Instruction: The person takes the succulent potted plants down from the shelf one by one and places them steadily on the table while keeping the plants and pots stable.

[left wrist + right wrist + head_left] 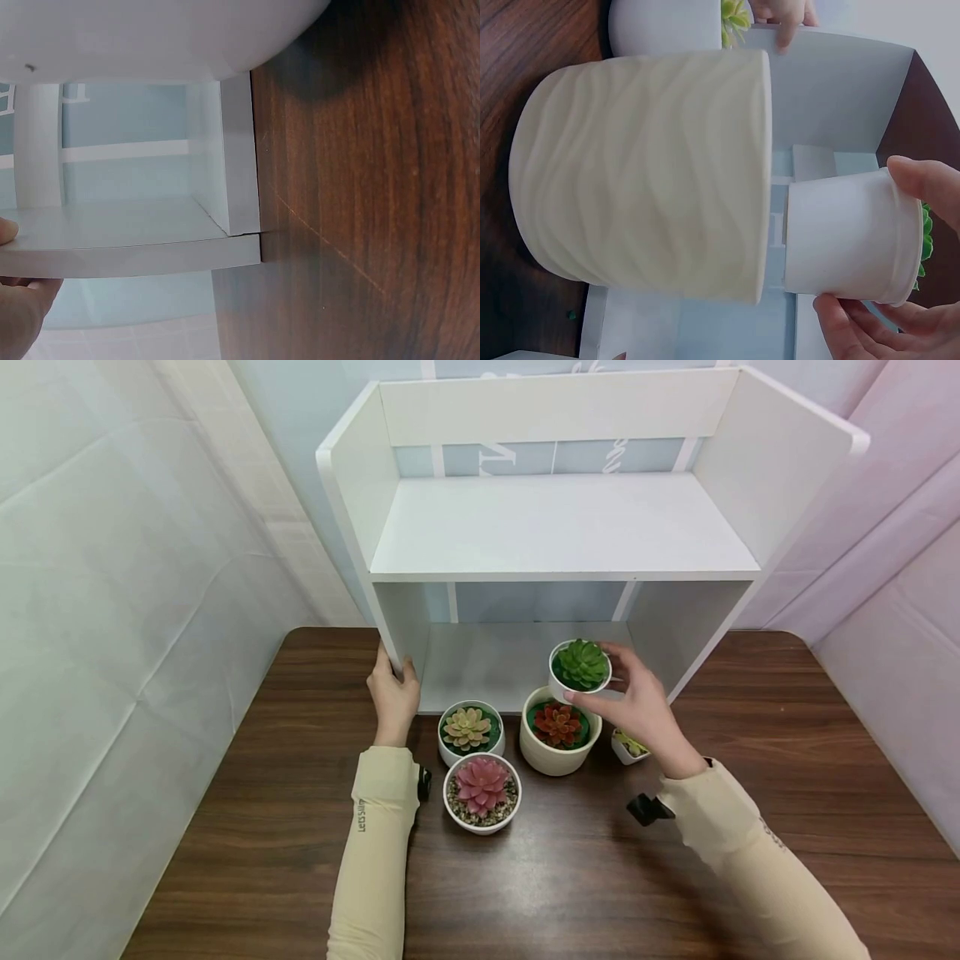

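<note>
My right hand (637,706) holds a small white pot with a green succulent (582,665) by its sides, raised above the cream pot with a red succulent (558,727). In the right wrist view the thumb and fingers grip the white pot (847,236) near its rim, beyond the wavy cream pot (645,180). My left hand (395,697) grips the left side panel of the white shelf (562,527), thumb inside and fingers outside. The left wrist view shows that panel (135,255) between thumb and fingers.
In front of the shelf stand a white pot with a yellowish succulent (467,728) and another with a pink succulent (482,792). A small pot with a yellow-green plant (630,748) sits partly behind my right hand. Everything rests on a brown wooden table (555,893).
</note>
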`<action>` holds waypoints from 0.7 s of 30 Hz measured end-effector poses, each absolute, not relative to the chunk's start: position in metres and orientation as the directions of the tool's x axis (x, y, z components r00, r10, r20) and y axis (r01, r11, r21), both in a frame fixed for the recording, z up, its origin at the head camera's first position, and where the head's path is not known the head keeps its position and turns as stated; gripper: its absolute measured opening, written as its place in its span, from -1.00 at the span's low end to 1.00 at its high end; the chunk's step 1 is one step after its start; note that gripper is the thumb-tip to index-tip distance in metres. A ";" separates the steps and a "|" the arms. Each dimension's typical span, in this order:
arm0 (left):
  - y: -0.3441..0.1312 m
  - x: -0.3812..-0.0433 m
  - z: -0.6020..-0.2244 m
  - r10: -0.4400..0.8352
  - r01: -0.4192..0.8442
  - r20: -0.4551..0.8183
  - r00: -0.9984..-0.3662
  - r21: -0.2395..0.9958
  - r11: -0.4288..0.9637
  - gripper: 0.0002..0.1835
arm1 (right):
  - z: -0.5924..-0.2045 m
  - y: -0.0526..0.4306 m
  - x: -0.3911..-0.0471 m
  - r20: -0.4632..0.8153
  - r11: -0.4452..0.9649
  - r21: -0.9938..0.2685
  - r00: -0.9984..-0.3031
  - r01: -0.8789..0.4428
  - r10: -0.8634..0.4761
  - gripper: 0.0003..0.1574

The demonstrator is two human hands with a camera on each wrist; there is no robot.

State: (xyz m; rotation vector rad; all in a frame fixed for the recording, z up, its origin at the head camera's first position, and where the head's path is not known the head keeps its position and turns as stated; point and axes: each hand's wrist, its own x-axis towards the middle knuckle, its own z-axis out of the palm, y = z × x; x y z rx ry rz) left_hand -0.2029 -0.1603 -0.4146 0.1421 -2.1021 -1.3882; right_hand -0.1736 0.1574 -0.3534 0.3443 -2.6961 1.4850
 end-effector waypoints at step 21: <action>-0.160 -0.202 -0.414 -0.400 0.236 0.428 -0.810 0.863 0.447 -0.51 | -0.349 0.156 -0.148 0.162 0.503 -0.826 -0.961 -0.256 -0.222 0.00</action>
